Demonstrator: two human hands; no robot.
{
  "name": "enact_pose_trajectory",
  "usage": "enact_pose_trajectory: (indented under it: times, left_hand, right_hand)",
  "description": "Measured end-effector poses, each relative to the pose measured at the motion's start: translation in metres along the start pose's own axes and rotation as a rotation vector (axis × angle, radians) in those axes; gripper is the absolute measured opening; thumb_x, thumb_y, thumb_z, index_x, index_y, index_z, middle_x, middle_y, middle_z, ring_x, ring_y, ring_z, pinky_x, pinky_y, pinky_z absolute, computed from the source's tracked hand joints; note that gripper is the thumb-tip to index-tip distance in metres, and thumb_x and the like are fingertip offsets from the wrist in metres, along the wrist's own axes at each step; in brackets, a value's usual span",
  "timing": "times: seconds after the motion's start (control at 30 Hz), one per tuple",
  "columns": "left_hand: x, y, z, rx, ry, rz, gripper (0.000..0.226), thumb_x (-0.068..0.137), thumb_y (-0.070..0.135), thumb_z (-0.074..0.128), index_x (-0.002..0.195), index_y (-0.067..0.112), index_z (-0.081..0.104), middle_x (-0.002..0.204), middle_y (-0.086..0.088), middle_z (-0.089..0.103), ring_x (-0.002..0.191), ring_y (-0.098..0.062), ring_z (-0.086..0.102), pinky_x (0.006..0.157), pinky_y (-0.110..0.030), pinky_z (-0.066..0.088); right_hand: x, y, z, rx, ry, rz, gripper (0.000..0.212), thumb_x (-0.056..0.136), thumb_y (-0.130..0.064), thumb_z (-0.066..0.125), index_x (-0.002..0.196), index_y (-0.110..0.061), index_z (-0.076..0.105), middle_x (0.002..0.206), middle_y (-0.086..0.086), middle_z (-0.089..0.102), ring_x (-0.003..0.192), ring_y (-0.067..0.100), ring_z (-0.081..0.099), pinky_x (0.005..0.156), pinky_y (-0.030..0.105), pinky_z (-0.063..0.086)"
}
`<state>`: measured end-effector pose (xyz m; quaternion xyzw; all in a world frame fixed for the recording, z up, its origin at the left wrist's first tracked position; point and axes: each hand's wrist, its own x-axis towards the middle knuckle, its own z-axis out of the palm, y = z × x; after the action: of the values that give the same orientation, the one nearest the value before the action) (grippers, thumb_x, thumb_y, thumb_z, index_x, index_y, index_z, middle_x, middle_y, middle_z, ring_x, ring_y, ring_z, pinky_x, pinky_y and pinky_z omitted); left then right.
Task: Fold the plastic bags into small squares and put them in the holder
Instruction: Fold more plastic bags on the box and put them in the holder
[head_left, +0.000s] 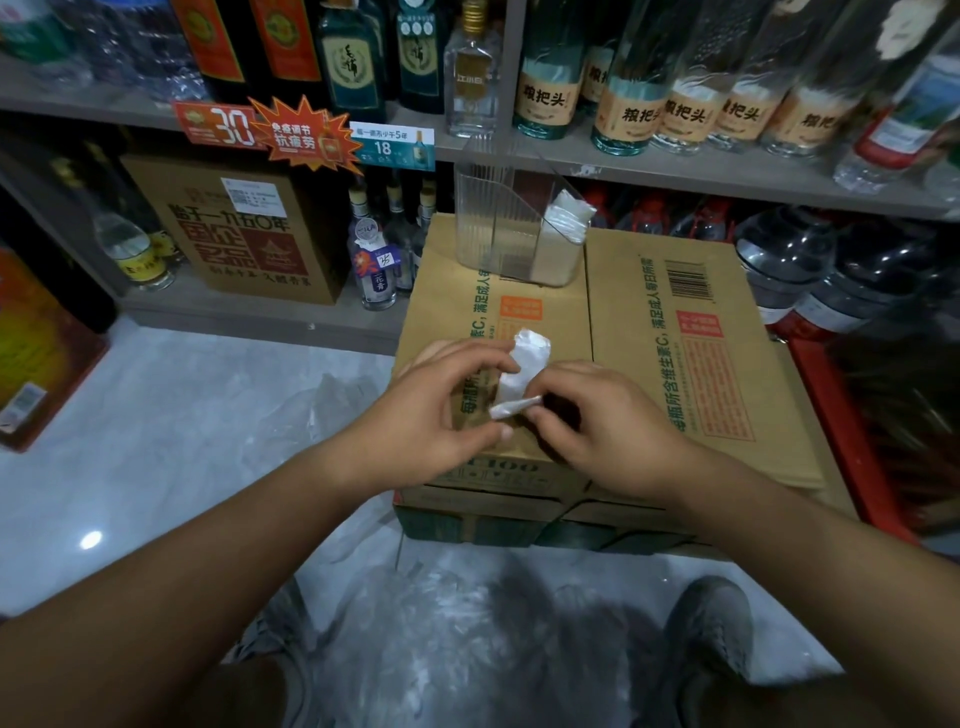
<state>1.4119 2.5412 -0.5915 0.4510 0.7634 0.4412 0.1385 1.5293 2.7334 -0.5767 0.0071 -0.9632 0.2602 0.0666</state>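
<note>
Both our forearms reach forward over the brown cardboard carton (447, 296). Our left hand (441, 400) pinches the narrow folded strip of translucent white plastic bag (527, 364) between thumb and forefinger. Our right hand (602, 421) pinches the strip's lower folded end with its fingertips. The clear ribbed plastic holder (483, 223) stands at the carton's far edge, well apart from our hands, with bare cardboard between.

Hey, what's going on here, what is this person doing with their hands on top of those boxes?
A person is folding a plastic bag over a cardboard box. The left hand and right hand both pinch the bag, which is narrowed to a strip with its near end turned over. A clear holder stands at the far end of the box with folded bags in it. Loose plastic bags lie on the floor near the feet.
</note>
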Motion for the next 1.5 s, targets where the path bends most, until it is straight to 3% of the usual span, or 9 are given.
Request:
enact_pose_trajectory:
  times: [0.13, 0.27, 0.4, 0.6, 0.83, 1.0, 1.17, 1.37, 1.5]
  left_hand:
    - [0.006, -0.007, -0.001, -0.008, -0.076, -0.071, 0.055, 0.073, 0.048, 0.076, 0.124, 0.041, 0.056, 0.123, 0.016, 0.064, 0.125, -0.010, 0.057, 0.109, -0.046, 0.045]
    - [0.006, -0.009, 0.004, -0.054, -0.019, -0.118, 0.037, 0.077, 0.046, 0.074, 0.111, 0.034, 0.065, 0.109, 0.011, 0.070, 0.112, -0.009, 0.063, 0.100, -0.046, 0.051]
    - [0.007, -0.008, 0.008, -0.063, 0.030, -0.166, 0.021, 0.087, 0.030, 0.075, 0.106, 0.033, 0.065, 0.102, 0.012, 0.069, 0.103, -0.006, 0.064, 0.093, -0.044, 0.054]
    - [0.008, -0.001, 0.013, -0.047, 0.103, -0.223, 0.023, 0.090, 0.021, 0.074, 0.107, 0.026, 0.059, 0.087, 0.016, 0.069, 0.091, 0.004, 0.063, 0.078, -0.015, 0.048]
    - [0.007, -0.001, 0.011, -0.043, 0.069, -0.212, 0.028, 0.087, 0.023, 0.077, 0.108, 0.030, 0.061, 0.093, 0.015, 0.070, 0.090, -0.022, 0.069, 0.085, -0.042, 0.054]
    - [-0.001, -0.002, 0.006, 0.050, 0.071, -0.105, 0.036, 0.084, 0.020, 0.082, 0.117, 0.028, 0.069, 0.105, 0.019, 0.068, 0.103, -0.001, 0.064, 0.095, -0.030, 0.052]
    - [-0.017, -0.006, 0.005, 0.251, 0.021, 0.017, 0.042, 0.084, 0.043, 0.073, 0.122, 0.026, 0.071, 0.111, 0.014, 0.059, 0.109, -0.010, 0.058, 0.097, -0.042, 0.051]
    - [-0.024, 0.001, 0.010, 0.384, -0.028, 0.067, 0.038, 0.082, 0.039, 0.077, 0.119, 0.034, 0.068, 0.099, 0.015, 0.058, 0.101, -0.009, 0.055, 0.092, -0.039, 0.042]
    - [-0.025, 0.001, 0.011, 0.428, -0.019, 0.057, 0.029, 0.084, 0.040, 0.069, 0.112, 0.031, 0.072, 0.097, 0.013, 0.059, 0.100, -0.012, 0.055, 0.089, -0.036, 0.039]
  right_hand:
    - [-0.004, -0.005, -0.007, 0.071, -0.034, 0.027, 0.008, 0.096, -0.029, 0.061, 0.098, -0.025, 0.067, 0.088, -0.012, 0.063, 0.081, 0.006, 0.057, 0.072, 0.033, 0.050]
    - [-0.005, -0.008, -0.007, 0.333, -0.048, 0.165, 0.011, 0.096, -0.022, 0.065, 0.088, -0.030, 0.066, 0.076, -0.013, 0.066, 0.068, 0.002, 0.058, 0.063, 0.022, 0.047]
    - [0.009, -0.008, -0.004, 0.535, 0.040, 0.315, 0.017, 0.099, -0.021, 0.062, 0.086, -0.014, 0.069, 0.073, -0.004, 0.069, 0.067, 0.004, 0.059, 0.064, 0.023, 0.047]
    - [0.034, 0.008, 0.001, 0.250, 0.225, 0.357, 0.006, 0.092, -0.023, 0.069, 0.088, -0.018, 0.068, 0.074, -0.011, 0.064, 0.062, -0.002, 0.053, 0.059, 0.017, 0.041]
    - [0.052, 0.012, 0.008, 0.200, 0.179, 0.304, 0.013, 0.084, -0.014, 0.076, 0.096, -0.017, 0.071, 0.087, -0.011, 0.067, 0.071, -0.002, 0.055, 0.071, 0.026, 0.050]
    - [0.056, 0.012, 0.006, 0.218, 0.093, 0.276, 0.011, 0.084, -0.010, 0.077, 0.086, -0.020, 0.074, 0.085, -0.013, 0.070, 0.079, 0.001, 0.063, 0.078, 0.025, 0.055]
    - [0.038, 0.002, 0.003, 0.204, -0.003, 0.248, 0.017, 0.086, -0.009, 0.076, 0.082, -0.026, 0.072, 0.082, -0.017, 0.066, 0.073, -0.011, 0.057, 0.065, 0.006, 0.043]
    - [0.017, -0.010, 0.005, 0.268, -0.054, 0.244, 0.018, 0.086, -0.007, 0.073, 0.084, -0.025, 0.073, 0.086, -0.014, 0.068, 0.078, -0.004, 0.060, 0.071, 0.017, 0.051]
    - [0.004, -0.014, -0.001, 0.252, 0.076, 0.174, 0.006, 0.088, -0.024, 0.072, 0.092, -0.027, 0.069, 0.099, -0.009, 0.060, 0.086, 0.006, 0.060, 0.077, 0.023, 0.053]
